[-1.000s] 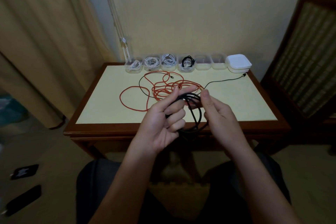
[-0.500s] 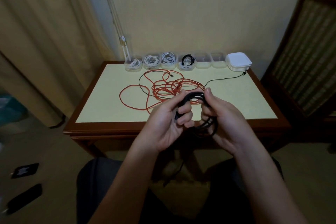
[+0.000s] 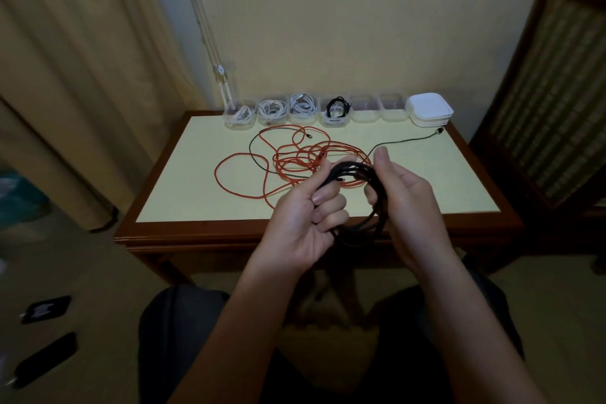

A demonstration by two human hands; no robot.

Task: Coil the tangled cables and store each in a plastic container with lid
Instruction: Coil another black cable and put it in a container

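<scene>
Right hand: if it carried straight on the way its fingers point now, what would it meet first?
Probably the loose stretch of the black cable lying on the table, just beyond the right hand; past that, an empty container. The hand's height above the table is unclear.

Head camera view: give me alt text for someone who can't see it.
A left hand and right hand hold a coiled black cable at a table. Behind it lie a tangled orange cable, a row of clear containers, four holding cables, and stacked white lids.
</scene>
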